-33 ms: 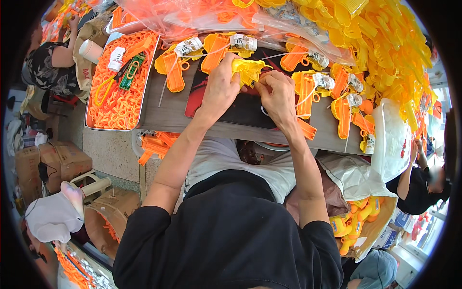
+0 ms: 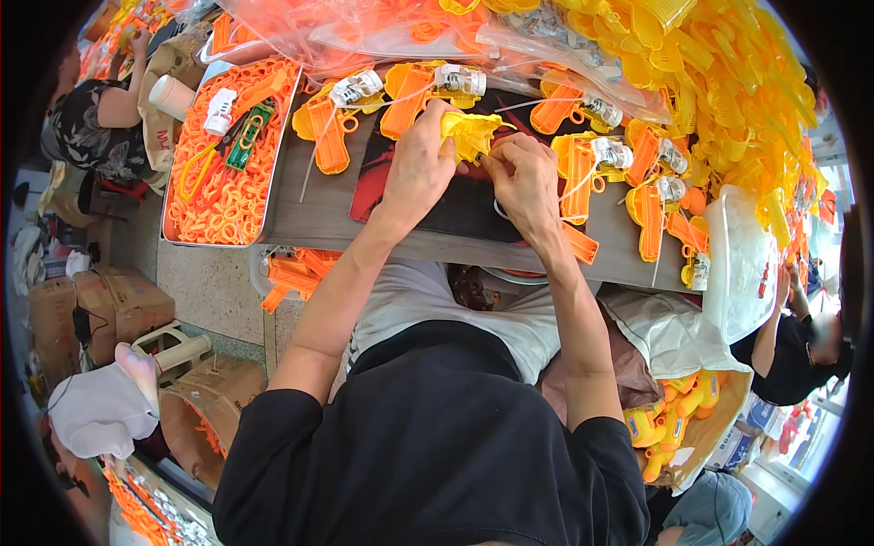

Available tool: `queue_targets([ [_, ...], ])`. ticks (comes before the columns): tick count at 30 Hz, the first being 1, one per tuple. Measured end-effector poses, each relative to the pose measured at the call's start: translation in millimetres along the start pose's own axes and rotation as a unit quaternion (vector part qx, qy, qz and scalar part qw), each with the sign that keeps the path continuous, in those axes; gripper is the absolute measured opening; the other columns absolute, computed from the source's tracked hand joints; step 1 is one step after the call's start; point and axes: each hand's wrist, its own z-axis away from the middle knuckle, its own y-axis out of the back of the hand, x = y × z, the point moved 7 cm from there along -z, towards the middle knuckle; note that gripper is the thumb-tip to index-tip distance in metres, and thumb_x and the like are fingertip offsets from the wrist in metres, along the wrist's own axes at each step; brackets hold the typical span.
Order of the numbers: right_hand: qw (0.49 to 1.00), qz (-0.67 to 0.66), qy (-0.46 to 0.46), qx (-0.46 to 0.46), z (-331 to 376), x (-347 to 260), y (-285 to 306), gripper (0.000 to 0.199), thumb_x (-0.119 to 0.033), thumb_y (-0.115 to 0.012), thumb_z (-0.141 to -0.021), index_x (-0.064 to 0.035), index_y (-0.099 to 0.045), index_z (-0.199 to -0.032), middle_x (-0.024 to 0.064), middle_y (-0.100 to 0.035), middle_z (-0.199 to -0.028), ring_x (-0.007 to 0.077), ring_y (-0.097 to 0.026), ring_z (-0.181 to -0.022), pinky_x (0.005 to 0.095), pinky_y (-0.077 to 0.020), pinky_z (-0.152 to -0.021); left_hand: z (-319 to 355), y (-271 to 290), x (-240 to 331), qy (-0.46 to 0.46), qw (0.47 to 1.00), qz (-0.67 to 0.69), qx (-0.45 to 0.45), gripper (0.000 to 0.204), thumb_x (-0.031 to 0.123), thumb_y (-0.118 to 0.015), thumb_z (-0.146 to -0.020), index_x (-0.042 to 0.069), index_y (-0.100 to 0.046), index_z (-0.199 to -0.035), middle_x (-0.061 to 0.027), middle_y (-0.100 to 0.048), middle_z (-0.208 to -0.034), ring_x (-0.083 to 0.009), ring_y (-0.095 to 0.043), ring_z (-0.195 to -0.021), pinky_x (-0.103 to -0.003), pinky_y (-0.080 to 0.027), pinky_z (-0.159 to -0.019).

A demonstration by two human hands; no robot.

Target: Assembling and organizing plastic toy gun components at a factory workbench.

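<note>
At the left end of the grey table point(image 2: 309, 218), a metal tray point(image 2: 214, 244) corrals loose orange ring-ended parts point(image 2: 205, 214), its walls likely there to keep such small pieces from scattering. To its right, two yellow-and-orange toy guns point(image 2: 328, 136) with clear, printed cylinders lie along the far side, which leaves room for the hands over the dark mat point(image 2: 455, 205). The left hand point(image 2: 421, 164) curls its fingers and thumb round the left side of a yellow plastic shell point(image 2: 472, 135), probably to steady it. Raised above the mat between both hands, the shell is bright, glossy and thin-walled, hollow-looking, with an uneven, ridged outline; the fingers mask part of it. At its lower right, the right hand point(image 2: 526, 177) has thumb and forefinger drawn close together; I cannot tell whether they pinch the shell's edge or a tiny piece. Farther right, more toy guns point(image 2: 646, 218) lie loosely grouped, seemingly set aside within reach, beside a translucent bin point(image 2: 746, 264) and below heaped yellow parts point(image 2: 710, 82).
</note>
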Motion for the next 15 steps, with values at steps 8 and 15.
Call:
queue_targets([
  [8, 0.992, -0.076, -0.099, -0.032, 11.5, 13.2, 0.2, 0.011, -0.004, -0.075, -0.080, 0.0041, -0.070, -0.086, 0.0132, -0.068, -0.090, 0.0291, -0.065, -0.077, 0.0404, -0.0496, -0.074, 7.5, -12.2, 20.1, -0.041, 0.998, -0.052, 0.016, 0.029, -0.013, -0.056, -0.088, -0.001, -0.055, -0.114, -0.0179, -0.065, -0.101, -0.0331, -0.071, -0.082, -0.043, -0.056, -0.073],
  [15, 0.977, -0.148, -0.152, -0.033, 20.6, 24.6, -1.2, 0.011, -0.002, -0.074, -0.080, 0.0057, -0.070, -0.086, 0.0132, -0.068, -0.088, 0.0269, -0.064, -0.072, 0.0377, -0.0493, -0.066, 12.2, -16.6, 30.4, -0.064, 0.997, -0.045, 0.008, 0.042, -0.014, -0.062, -0.077, 0.002, -0.051, -0.114, -0.0212, -0.062, -0.108, -0.0444, -0.064, -0.096, -0.051, -0.053, -0.077],
])
